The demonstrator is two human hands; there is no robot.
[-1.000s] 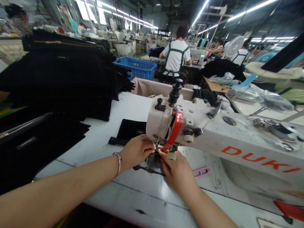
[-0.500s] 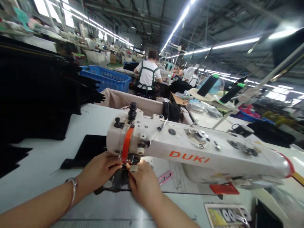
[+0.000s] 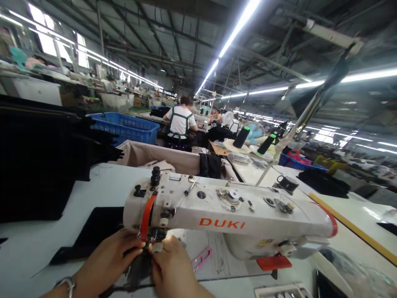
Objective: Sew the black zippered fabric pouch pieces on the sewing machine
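A white sewing machine (image 3: 189, 219) marked DUKI stands before me, an orange strip (image 3: 147, 217) on its needle end. My left hand (image 3: 107, 258) is at the left of the needle area, thumb and fingertips pinched together. Close on the other side, my right hand (image 3: 173, 265) has its fingers closed by the presser foot. Whatever lies between the fingertips is too small or hidden to make out. Black fabric (image 3: 96, 229) lies flat on the table behind my left hand. A pair of pink thread snips (image 3: 202, 258) rests on the machine bed, right of my right hand.
A tall stack of black fabric (image 3: 37, 165) rises at the left. Behind the machine are a beige cloth bin (image 3: 167, 155) and a blue crate (image 3: 130, 126). Black thread cones (image 3: 242, 137) stand back right. A person (image 3: 180, 120) sits farther off, facing away.
The camera has tilted up, so the machine and both hands appear lower and farther left. Both hands stay pinched at the needle area with little visible movement.
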